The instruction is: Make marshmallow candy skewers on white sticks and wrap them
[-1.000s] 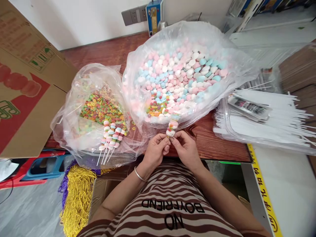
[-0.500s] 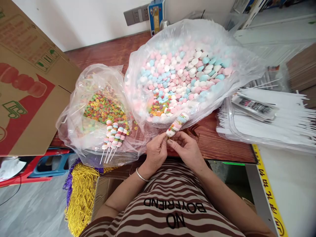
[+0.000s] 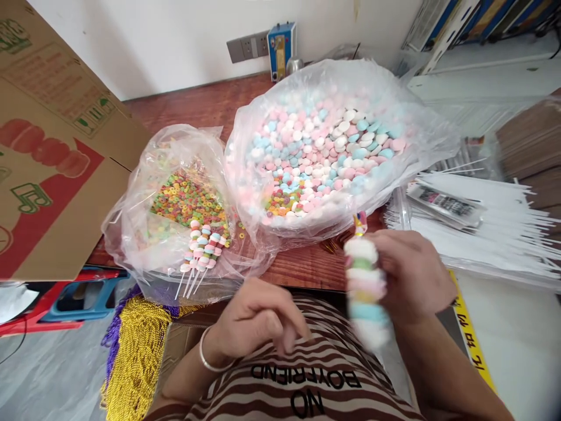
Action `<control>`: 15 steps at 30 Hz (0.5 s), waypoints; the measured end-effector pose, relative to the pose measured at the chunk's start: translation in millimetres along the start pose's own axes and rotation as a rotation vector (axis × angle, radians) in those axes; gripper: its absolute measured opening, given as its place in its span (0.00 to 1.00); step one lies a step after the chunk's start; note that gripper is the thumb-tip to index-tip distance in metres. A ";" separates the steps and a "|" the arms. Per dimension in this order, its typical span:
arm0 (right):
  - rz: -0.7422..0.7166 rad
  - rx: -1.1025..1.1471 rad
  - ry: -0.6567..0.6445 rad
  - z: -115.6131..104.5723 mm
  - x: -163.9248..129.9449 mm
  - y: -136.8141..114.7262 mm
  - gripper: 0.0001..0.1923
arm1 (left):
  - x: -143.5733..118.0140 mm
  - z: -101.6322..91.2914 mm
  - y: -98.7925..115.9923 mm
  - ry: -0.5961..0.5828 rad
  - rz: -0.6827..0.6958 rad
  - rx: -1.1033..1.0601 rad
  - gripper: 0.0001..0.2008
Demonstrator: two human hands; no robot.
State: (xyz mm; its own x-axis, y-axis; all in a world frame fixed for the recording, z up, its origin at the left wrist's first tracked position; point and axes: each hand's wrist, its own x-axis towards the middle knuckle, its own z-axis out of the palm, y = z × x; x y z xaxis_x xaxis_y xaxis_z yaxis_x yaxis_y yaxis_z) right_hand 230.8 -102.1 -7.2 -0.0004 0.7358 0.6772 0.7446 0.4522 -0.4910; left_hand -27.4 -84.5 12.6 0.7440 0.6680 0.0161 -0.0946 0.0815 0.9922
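My right hand point(image 3: 414, 275) holds a wrapped candy skewer point(image 3: 363, 278) upside down to the right of the table's front edge. Its round white, green, pink and blue pieces are smeared by motion, and a shiny gathered end points up. My left hand point(image 3: 263, 321) is in front of my striped shirt, its fingers loosely bent and apart, with nothing in it. Several finished candy skewers point(image 3: 204, 248) with white sticks lie on a clear plastic bag point(image 3: 131, 204) of small colourful candy rings point(image 3: 188, 199). A larger bag point(image 3: 245, 134) of pastel candies point(image 3: 315, 158) stands behind my hands.
White sticks point(image 3: 491, 234) lie in plastic at the right, beneath a small labelled packet point(image 3: 447, 202). A cardboard box point(image 3: 56, 146) stands at the left. Gold and purple bead strings point(image 3: 135, 351) hang below the table point(image 3: 298, 269). A blue device point(image 3: 281, 49) stands by the wall.
My hands have come apart. The right hand has carried the wrapped candy skewer right and turned it upside down. The left hand has let go and dropped lower left.
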 end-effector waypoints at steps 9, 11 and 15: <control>-0.831 -0.177 -0.047 -2.6 29.7 -34.6 0.13 | 36.1 15.7 -17.5 0.015 -0.410 -0.363 0.22; -0.801 -0.070 -0.124 2.8 19.2 -41.6 0.11 | 42.5 6.6 -19.9 0.222 -0.269 -0.431 0.23; -0.386 0.254 -0.352 28.3 -2.0 -40.1 0.11 | 43.4 -10.1 -10.3 0.441 0.003 -0.604 0.27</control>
State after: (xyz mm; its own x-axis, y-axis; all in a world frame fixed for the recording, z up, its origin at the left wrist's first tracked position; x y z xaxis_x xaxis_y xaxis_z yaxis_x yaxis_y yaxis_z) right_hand 182.0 -107.4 -4.4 -0.4946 0.5973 0.6313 0.4626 0.7959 -0.3906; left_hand -0.8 -48.8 1.8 0.4204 0.8934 -0.1584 -0.5378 0.3860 0.7495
